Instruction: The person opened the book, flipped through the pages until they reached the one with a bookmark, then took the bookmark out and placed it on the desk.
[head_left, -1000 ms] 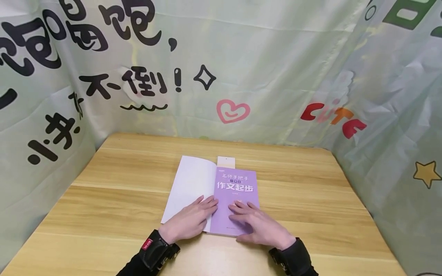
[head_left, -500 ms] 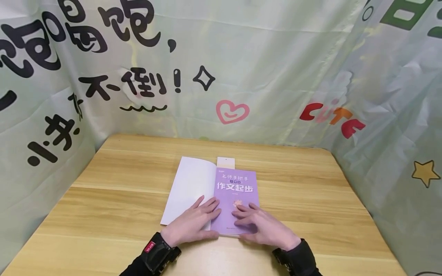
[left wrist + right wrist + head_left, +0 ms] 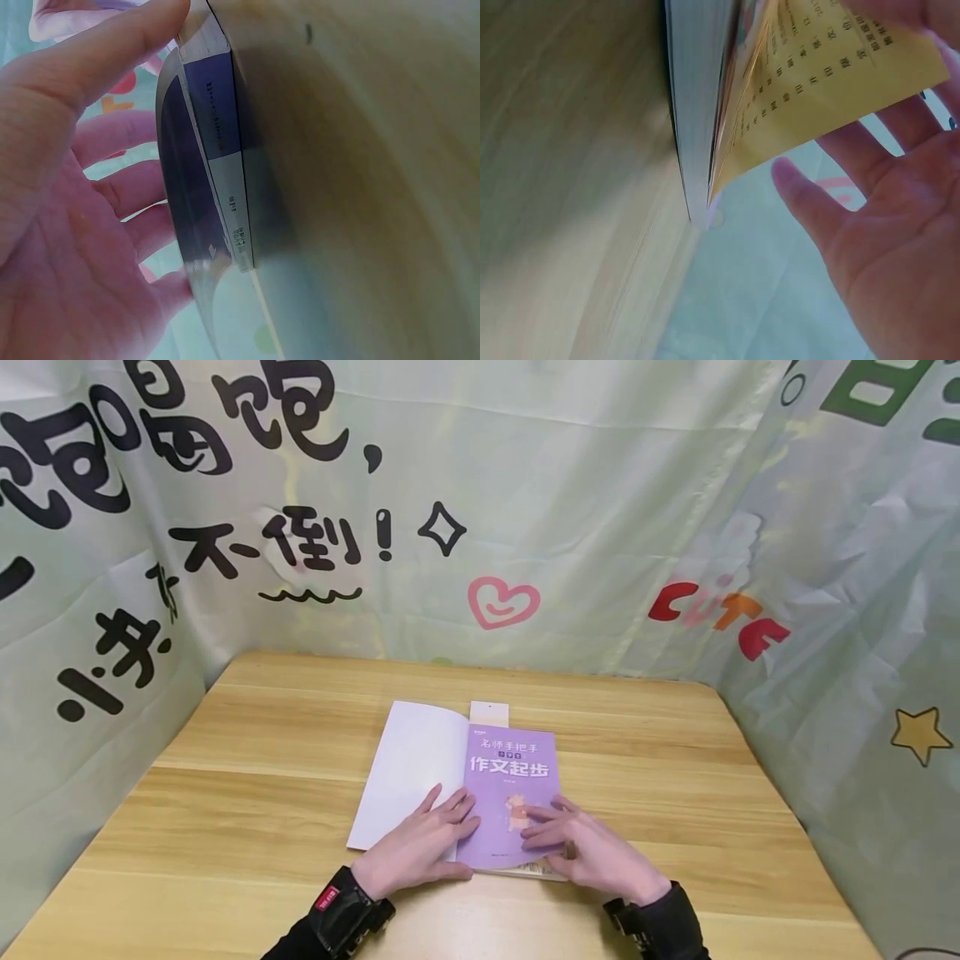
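Observation:
In the head view an open book lies on the table, its white inside cover [image 3: 416, 747] turned to the left and its purple title page [image 3: 487, 839] on the right. My left hand [image 3: 412, 847] rests across the fold with fingers outstretched. At the page's lower right corner, my right hand [image 3: 600, 860] pinches the title page, thumb beneath and fingers on top. The right wrist view shows this lifted page [image 3: 817, 97], its printed underside bowed away from the page block [image 3: 701, 97]. In the left wrist view the spine [image 3: 214, 105] stands beside my left fingers.
A small pale card [image 3: 490, 713] sticks out beyond the book's top edge. The wooden table [image 3: 675, 777] extends around the book. Printed fabric [image 3: 600, 510] hangs behind the table and along both sides.
My right hand has shifted right, and the title page's lower right corner has lifted, uncovering the page below. My left hand has slid slightly right, its thumb now along the book's bottom edge.

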Available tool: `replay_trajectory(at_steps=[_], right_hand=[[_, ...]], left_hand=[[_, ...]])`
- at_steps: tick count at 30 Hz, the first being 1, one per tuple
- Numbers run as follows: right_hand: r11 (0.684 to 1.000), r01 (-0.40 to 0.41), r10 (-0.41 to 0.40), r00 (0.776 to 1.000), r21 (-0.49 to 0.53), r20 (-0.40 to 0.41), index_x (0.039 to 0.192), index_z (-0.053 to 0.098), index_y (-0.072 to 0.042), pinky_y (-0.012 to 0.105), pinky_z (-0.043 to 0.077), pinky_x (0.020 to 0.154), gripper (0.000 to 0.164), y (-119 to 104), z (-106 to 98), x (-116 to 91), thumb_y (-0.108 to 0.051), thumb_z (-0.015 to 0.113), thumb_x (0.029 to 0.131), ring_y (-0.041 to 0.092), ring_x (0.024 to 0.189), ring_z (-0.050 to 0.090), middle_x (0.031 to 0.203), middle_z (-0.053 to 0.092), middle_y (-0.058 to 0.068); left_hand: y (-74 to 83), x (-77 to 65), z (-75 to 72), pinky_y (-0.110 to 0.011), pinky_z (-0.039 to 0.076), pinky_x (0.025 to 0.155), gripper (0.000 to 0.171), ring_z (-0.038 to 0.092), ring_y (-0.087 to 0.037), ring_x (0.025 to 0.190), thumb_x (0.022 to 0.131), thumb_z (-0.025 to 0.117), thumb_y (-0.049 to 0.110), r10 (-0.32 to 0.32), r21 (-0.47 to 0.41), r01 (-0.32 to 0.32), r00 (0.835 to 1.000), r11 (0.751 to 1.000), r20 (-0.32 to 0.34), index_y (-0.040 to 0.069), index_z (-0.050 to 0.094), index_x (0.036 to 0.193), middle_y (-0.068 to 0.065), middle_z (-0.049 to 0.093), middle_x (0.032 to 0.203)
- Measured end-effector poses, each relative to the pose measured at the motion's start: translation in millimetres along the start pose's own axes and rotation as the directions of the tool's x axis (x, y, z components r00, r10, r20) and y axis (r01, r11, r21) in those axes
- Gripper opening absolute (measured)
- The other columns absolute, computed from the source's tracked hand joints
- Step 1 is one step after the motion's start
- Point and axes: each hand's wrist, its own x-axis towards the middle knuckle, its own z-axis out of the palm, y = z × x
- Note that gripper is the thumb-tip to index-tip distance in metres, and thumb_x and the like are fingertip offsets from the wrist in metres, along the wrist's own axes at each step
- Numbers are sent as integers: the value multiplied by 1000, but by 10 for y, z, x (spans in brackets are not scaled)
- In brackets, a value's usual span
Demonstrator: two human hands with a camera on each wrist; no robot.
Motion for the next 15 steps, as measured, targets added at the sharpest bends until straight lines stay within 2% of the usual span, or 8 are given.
replay_trajectory(at_steps=[4, 8, 12, 15], right_hand=[[999, 23, -24, 998, -22, -57, 101, 75, -7, 64, 27, 107, 31, 19, -12, -1, 5, 67, 73, 30, 119, 54, 107, 73, 3], [995, 53, -66, 984, -86, -165, 99, 75, -7, 65, 31, 104, 35, 30, 14, 17, 9, 67, 68, 31, 113, 58, 103, 74, 4], [985, 41, -90, 952, -170, -291, 100, 75, -6, 65, 32, 103, 39, 26, 54, 49, 8, 70, 64, 33, 111, 58, 104, 73, 6], [974, 4, -95, 913, -225, -397, 103, 74, -4, 64, 34, 101, 42, 19, 86, 74, 6, 73, 62, 35, 110, 58, 106, 72, 10]], left_hand=[[-5, -9, 4, -59, 21, 113, 65, 32, -34, 136, 81, 66, 50, 8, -6, -8, 1000, 1000, -9, 5, 60, 129, -23, 48, 140], [-8, -15, 6, -60, 21, 112, 63, 32, -34, 136, 83, 65, 49, 14, -7, -14, 1000, 1000, -10, 7, 61, 129, -23, 47, 140], [-9, -18, 10, -61, 21, 112, 62, 32, -34, 135, 83, 64, 49, 17, -5, -17, 1000, 1000, -7, 8, 61, 130, -23, 48, 140], [-6, -21, 4, -61, 20, 112, 64, 32, -34, 135, 82, 65, 50, 15, -13, -15, 1000, 1000, -6, 9, 60, 130, -22, 47, 140]])
